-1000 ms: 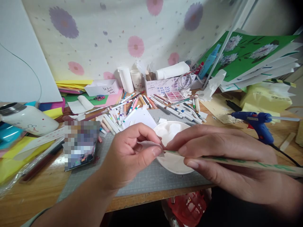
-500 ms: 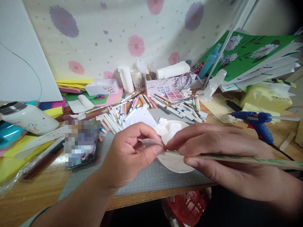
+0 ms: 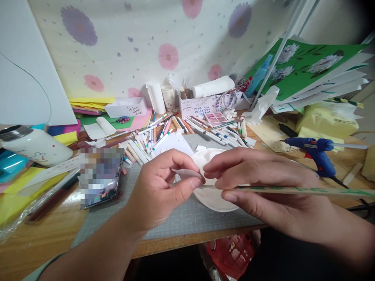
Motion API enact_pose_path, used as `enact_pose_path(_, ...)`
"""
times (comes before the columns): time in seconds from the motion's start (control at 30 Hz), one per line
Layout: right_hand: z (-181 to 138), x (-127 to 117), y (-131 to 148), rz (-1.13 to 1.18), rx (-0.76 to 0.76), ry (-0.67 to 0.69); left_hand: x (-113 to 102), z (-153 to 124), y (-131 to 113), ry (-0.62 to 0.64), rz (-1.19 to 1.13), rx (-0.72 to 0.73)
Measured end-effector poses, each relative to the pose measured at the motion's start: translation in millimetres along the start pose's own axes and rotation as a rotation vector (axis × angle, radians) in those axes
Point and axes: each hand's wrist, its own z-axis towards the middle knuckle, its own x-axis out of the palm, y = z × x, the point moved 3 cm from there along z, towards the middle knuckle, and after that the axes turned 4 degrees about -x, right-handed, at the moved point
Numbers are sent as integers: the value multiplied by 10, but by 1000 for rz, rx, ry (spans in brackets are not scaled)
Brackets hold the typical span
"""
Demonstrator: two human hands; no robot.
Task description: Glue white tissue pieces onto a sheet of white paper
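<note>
My left hand (image 3: 166, 187) is closed, pinching a small piece of thin white paper (image 3: 186, 174) between thumb and forefinger. My right hand (image 3: 263, 183) grips a long thin stick with green markings (image 3: 304, 191), which runs out past the right edge of the view. The stick's narrow end reaches the fingertips of my left hand, at the paper. Whether it touches the paper I cannot tell. Below the hands a round white dish (image 3: 216, 201) is partly covered by my right fingers. Something white lies in it.
A grey cutting mat (image 3: 117, 226) covers the table's front. Several markers (image 3: 216, 137) lie scattered behind. A phone (image 3: 102, 179) and a white bottle (image 3: 38, 146) are on the left. A blue glue gun (image 3: 319, 154) stands at right, near yellow wrapped tissues (image 3: 328, 121).
My right hand has shifted slightly left and up, its fingers a little more spread, with the stick tilted a bit differently. My left hand keeps its pinch on the paper almost unmoved.
</note>
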Motion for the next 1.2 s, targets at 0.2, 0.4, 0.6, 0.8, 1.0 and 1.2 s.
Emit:
enact_pose_path(0.2, -22, 11, -9, -8, -5, 15, 4, -10, -15, -1, 9, 16)
enact_pose_path(0.4, -46, 23, -38, 27, 45, 8, 11, -5, -7, -9, 15, 42)
enact_pose_path(0.6, -40, 26, -36, 43, 44, 6, -1, -17, 8, 2, 21, 40)
enact_pose_path(0.8, -44, 27, -37, 47, 55, -22, 5, -12, 6, 1, 22, 60)
enact_pose_path(1.0, -76, 42, -48, 51, 104, -110, 17, -19, -37, -51, 108, 158)
enact_pose_path(1.2, -63, 36, -37, 40, 86, -142, 17, -45, -77, -103, 169, 221)
